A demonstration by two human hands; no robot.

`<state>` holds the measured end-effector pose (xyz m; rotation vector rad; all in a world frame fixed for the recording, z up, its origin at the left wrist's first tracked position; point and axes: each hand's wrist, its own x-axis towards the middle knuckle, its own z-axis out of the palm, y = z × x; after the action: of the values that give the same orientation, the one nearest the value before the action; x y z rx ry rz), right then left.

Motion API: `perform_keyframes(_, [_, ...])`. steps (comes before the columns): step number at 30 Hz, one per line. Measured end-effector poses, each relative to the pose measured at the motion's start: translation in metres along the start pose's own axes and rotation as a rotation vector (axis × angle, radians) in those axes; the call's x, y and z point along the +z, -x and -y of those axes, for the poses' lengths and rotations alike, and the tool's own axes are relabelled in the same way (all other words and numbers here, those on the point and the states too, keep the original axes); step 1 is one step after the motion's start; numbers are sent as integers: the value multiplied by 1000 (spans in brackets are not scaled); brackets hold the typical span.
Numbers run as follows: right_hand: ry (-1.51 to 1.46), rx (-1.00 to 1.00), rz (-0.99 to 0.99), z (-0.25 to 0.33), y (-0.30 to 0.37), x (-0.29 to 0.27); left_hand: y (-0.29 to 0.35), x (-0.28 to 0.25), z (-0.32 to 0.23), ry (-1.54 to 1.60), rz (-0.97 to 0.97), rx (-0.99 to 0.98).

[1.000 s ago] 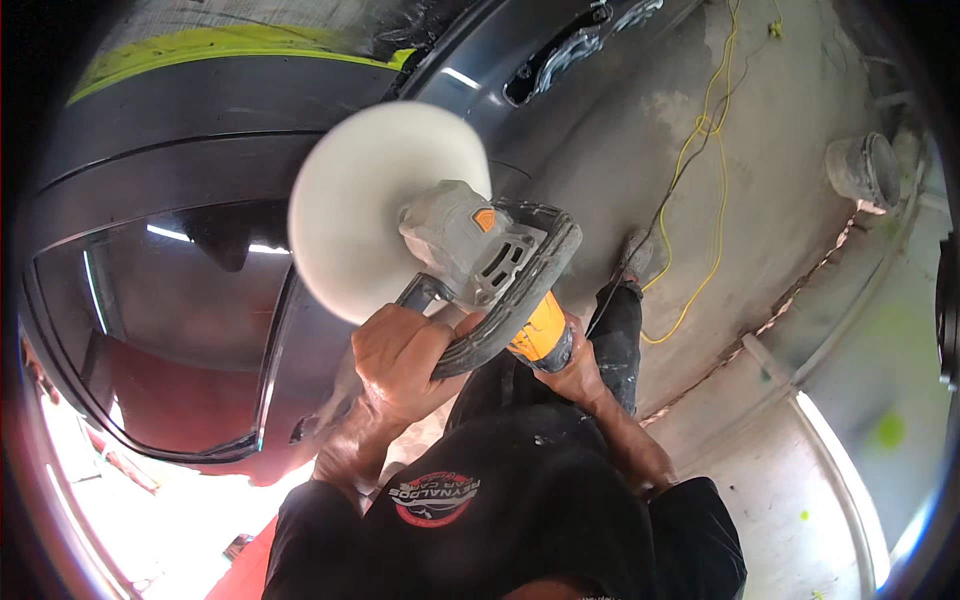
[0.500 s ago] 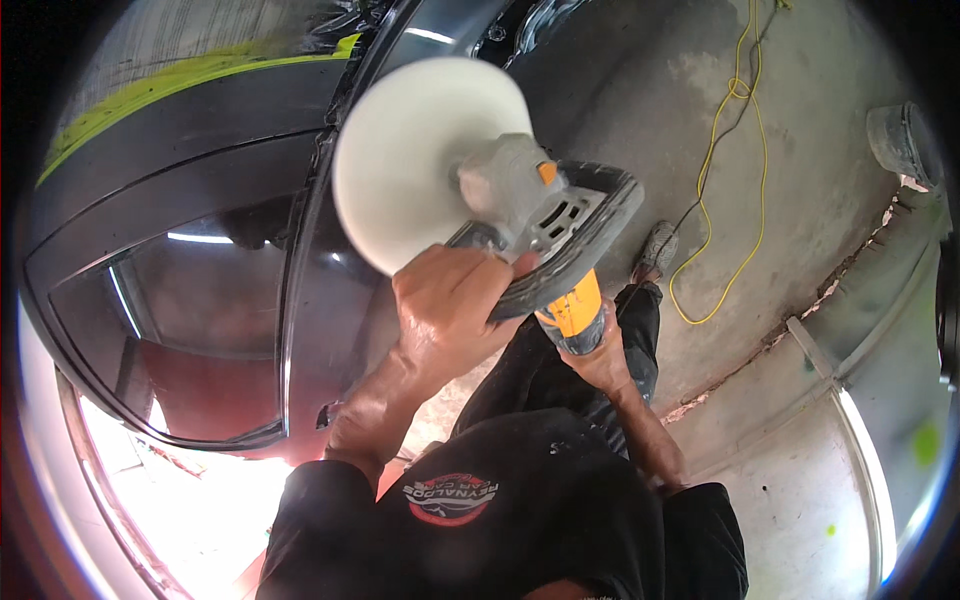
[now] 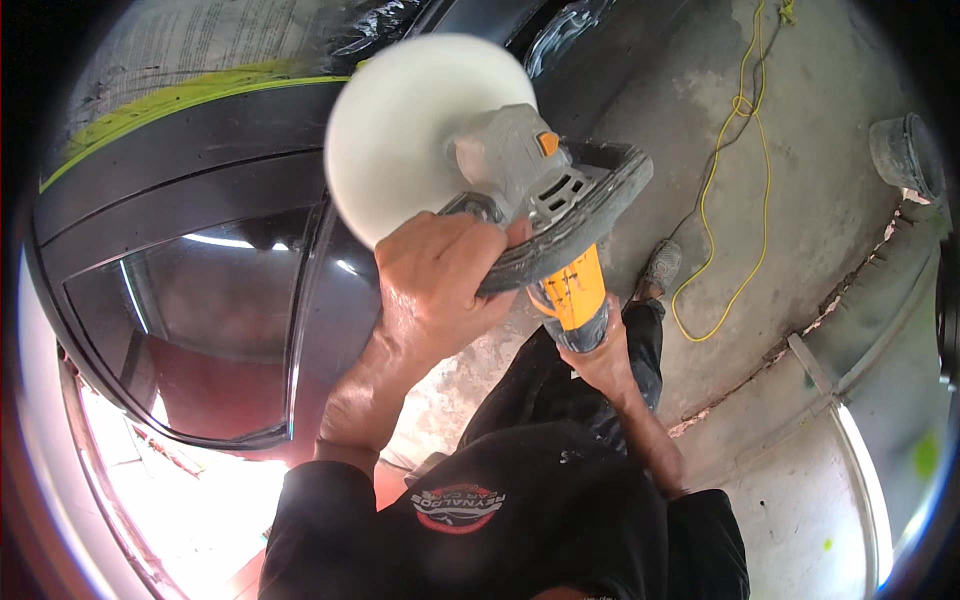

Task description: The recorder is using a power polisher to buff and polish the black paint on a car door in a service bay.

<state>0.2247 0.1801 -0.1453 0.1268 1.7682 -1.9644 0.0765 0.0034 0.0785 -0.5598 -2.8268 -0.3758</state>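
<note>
A polisher with a grey head, yellow-orange body and black loop handle is in both my hands. Its round white pad is smeared by spinning and faces the dark, glossy car panel on the left; whether it touches cannot be made out. My left hand is wrapped round the loop handle beside the pad. Lower down and to the right, my right hand grips the dark rear end of the yellow body. Its fingers are partly hidden behind the tool.
Yellow-green tape edges a printed covering sheet at the car's upper left. A dark window lies below. A yellow cord loops over the concrete floor. A grey bucket stands by the right wall.
The polisher and both hands have shifted slightly, the pad a little up and left. My grip on it is unchanged, and the pad is blurred in both frames.
</note>
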Motion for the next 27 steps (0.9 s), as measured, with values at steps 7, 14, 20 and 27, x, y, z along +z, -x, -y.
perform_keyframes(7, [-70, 1, 143, -16, 16, 0, 27, -14, -24, -43, 58, -60])
perform_keyframes(14, [-114, -15, 88, 0, -14, -20, -34, -5, -26, -69, 72, -2])
perform_keyframes(20, [-128, -29, -1, 38, -52, -52, -101, 18, -25, -76, 49, 29])
perform_keyframes(27, [-204, 11, -72, 77, -106, -94, -186, 60, -15, -7, -39, 100])
